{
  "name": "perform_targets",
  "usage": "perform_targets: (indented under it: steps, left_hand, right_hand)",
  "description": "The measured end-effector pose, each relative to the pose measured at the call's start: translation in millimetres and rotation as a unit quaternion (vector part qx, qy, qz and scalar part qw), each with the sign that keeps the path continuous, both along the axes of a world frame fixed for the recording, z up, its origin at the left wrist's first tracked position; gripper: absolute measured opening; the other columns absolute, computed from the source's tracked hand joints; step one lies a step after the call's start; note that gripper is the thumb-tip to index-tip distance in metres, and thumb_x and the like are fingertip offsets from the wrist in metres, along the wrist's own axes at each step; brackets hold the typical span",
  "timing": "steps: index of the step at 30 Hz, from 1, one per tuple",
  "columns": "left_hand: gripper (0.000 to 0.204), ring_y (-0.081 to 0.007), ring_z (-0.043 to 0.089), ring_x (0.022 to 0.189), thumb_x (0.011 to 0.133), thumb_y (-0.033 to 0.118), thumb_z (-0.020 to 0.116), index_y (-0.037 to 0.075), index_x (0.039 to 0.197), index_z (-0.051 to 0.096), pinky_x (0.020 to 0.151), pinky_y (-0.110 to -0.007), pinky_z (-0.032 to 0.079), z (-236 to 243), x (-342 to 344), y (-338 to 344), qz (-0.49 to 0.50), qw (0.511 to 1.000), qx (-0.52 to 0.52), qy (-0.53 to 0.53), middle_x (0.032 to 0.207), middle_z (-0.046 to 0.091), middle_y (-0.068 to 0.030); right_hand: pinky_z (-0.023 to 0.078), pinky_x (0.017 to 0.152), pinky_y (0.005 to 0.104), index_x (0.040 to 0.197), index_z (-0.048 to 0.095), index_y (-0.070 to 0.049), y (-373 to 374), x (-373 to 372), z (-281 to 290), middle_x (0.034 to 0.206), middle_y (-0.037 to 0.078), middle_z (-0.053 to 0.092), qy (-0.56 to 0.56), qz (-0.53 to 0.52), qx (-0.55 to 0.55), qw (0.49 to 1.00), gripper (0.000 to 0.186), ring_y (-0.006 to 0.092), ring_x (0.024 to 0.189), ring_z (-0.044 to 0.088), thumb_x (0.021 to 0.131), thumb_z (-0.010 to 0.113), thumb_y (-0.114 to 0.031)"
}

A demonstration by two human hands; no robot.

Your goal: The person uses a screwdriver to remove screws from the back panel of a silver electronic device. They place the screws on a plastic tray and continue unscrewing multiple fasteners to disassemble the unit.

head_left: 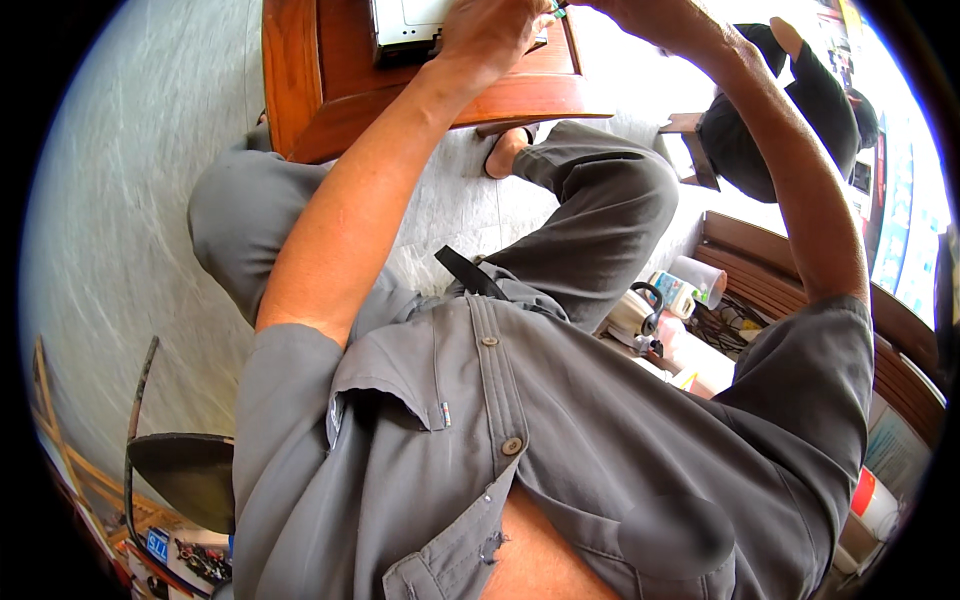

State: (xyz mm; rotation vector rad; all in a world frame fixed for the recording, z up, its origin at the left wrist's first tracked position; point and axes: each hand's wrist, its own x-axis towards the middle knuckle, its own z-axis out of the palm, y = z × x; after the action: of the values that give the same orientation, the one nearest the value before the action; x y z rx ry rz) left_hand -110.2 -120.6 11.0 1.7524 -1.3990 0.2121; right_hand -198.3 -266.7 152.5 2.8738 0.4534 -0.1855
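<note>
At the top edge, my left hand [489, 38] is closed, with its fingers bent over the right side of a silver metal device [407, 40]. The device is a flat box with small holes along its front, lying on a reddish-brown wooden table [424, 96]. My right hand [655, 22] comes in from the right, its fingers drawn together and partly cut off by the frame. Between the fingertips of both hands shows a small green piece [558, 10], too little of it visible to name. What each hand grips is mostly hidden.
A person in dark clothes [775, 125] sits at the far right beside a wooden stool [690, 140]. Bottles, cables and a clear plastic container [700, 280] fill a spot by the wooden bench [760, 255] at my right. A dark chair [185, 478] stands lower left.
</note>
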Motion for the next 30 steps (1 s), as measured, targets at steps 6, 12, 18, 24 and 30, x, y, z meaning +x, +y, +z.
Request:
perform_targets:
  steps: [6,12,18,24,30]
  left_hand:
    - [0.009,-0.0267,0.07,0.093,0.076,0.012,0.077,0.008,0.081,0.071,0.092,-0.039,0.053,2,2,1,0.007,1.0,0.02,-0.011,0.088,0.072,-0.0108]
    - [0.009,-0.0256,0.068,0.095,0.076,0.014,0.078,0.008,0.079,0.071,0.091,-0.038,0.053,0,5,2,0.003,1.0,0.0,-0.001,0.087,0.071,-0.0092]
    - [0.009,-0.0255,0.068,0.095,0.078,0.015,0.078,0.009,0.082,0.072,0.093,-0.038,0.053,-4,2,-3,-0.002,1.0,0.011,-0.018,0.089,0.072,-0.0089]
    - [0.022,-0.0302,0.066,0.105,0.078,0.014,0.078,0.006,0.097,0.072,0.1,-0.041,0.05,-2,10,13,-0.074,0.993,-0.027,0.088,0.1,0.071,-0.0129]
    - [0.03,-0.0309,0.065,0.115,0.084,0.016,0.077,0.004,0.111,0.071,0.108,-0.042,0.046,-4,4,39,-0.033,0.999,-0.007,0.02,0.112,0.07,-0.016]
  right_hand:
    - [0.056,0.054,0.0374,0.074,0.064,0.005,40,12,15,0.063,0.016,0.065,0.051,-0.373,0.209,0.903,0.04,0.0255,0.053,0.07,0.099,0.059,-0.026]
    - [0.055,0.061,0.0419,0.089,0.064,0.003,44,-1,14,0.071,0.018,0.067,0.02,-0.354,0.244,0.903,0.03,0.0296,0.062,0.07,0.1,0.061,-0.025]
    - [0.052,0.064,0.04,0.094,0.063,-0.002,8,-16,-9,0.086,0.015,0.066,-0.027,-0.101,0.171,0.98,0.01,0.0346,0.074,0.067,0.096,0.065,-0.012]
    - [0.051,0.059,0.0423,0.081,0.059,-0.001,15,-13,-18,0.068,0.019,0.061,-0.074,-0.121,0.038,0.989,0.024,0.037,0.064,0.065,0.096,0.066,-0.019]
    - [0.053,0.06,0.046,0.081,0.061,0.0,30,-1,-6,0.064,0.019,0.06,-0.032,-0.294,0.183,0.937,0.03,0.0362,0.061,0.066,0.098,0.065,-0.024]
